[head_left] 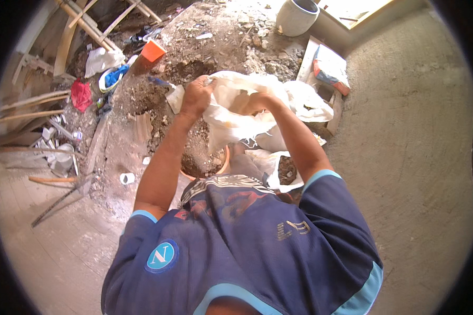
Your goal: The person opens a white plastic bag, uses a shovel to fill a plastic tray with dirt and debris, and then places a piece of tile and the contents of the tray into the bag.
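A white woven sack (235,125) with a frayed edge is held up with its mouth open in front of me. My left hand (196,97) is closed on the left side of its rim. My right hand (256,103) reaches into the mouth from the right; its fingers are mostly hidden by the sack's folds. Just below the sack stands a round tub with an orange rim (227,160), with loose brown soil (198,157) in it. Closer to my body on the right, another white sack (270,167) gapes open, showing dark dirt inside.
Rubble and soil (220,31) spread ahead, with an orange container (153,50) on them. A grey bucket (297,18) stands far right, near a printed bag (330,68). Wooden poles (86,26), a red cloth (81,95) and scrap lie left. A plastered wall (410,131) borders the right.
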`<action>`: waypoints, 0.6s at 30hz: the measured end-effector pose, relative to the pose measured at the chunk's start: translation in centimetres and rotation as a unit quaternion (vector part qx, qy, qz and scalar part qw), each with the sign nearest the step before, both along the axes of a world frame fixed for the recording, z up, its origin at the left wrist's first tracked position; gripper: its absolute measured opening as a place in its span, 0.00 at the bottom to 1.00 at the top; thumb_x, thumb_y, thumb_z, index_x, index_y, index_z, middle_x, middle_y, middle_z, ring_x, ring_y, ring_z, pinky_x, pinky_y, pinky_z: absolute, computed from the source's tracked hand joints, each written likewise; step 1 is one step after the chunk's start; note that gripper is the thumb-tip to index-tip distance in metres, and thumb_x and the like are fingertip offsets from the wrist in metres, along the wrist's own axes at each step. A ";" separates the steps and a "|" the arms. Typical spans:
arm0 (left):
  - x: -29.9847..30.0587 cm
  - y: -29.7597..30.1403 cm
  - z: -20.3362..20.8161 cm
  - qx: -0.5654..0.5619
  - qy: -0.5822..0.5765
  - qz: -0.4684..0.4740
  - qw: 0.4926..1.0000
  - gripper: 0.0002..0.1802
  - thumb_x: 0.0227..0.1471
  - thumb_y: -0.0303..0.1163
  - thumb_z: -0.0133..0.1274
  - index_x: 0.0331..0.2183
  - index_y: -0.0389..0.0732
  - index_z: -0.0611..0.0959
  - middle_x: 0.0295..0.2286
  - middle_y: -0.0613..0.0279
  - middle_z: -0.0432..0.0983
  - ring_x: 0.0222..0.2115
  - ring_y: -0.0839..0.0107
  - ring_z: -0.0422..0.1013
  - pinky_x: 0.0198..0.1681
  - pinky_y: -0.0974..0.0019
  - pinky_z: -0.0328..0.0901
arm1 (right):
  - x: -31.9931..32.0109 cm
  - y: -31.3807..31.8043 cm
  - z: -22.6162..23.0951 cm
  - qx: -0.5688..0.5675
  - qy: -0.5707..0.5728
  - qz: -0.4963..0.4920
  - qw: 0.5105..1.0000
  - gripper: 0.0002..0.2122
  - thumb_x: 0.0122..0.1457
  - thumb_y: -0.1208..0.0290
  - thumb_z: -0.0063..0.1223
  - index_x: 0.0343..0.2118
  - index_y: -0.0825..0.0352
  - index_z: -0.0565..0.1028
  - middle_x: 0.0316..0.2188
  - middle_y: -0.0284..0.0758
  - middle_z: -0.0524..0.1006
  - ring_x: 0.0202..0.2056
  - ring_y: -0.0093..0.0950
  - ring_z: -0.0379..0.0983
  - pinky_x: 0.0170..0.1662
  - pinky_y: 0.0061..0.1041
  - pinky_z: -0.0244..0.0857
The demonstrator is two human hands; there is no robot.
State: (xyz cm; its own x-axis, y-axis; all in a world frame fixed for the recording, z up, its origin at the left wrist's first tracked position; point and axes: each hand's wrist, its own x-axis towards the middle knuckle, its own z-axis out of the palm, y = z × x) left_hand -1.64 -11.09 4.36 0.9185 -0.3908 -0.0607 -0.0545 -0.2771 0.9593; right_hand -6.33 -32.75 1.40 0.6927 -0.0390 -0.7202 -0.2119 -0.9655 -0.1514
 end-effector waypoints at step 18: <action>-4.7 14.2 1.0 -0.039 0.147 0.007 0.988 0.18 0.58 0.39 0.54 0.42 0.35 0.83 0.34 0.64 0.80 0.32 0.79 0.72 0.36 0.70 0.67 | -7.9 11.2 -10.9 0.198 -0.240 -0.225 0.923 0.39 0.46 0.52 0.65 0.59 0.67 0.63 0.51 0.47 0.72 0.49 0.40 0.70 0.47 0.42 0.67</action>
State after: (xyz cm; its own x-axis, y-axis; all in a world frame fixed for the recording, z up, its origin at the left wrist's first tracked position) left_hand -6.36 3.06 5.38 0.8713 -0.3914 -0.2959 0.2331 -0.2005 0.9516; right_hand -14.27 -21.60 -9.54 0.9137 -0.2005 -0.3536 -0.3948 -0.6450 -0.6543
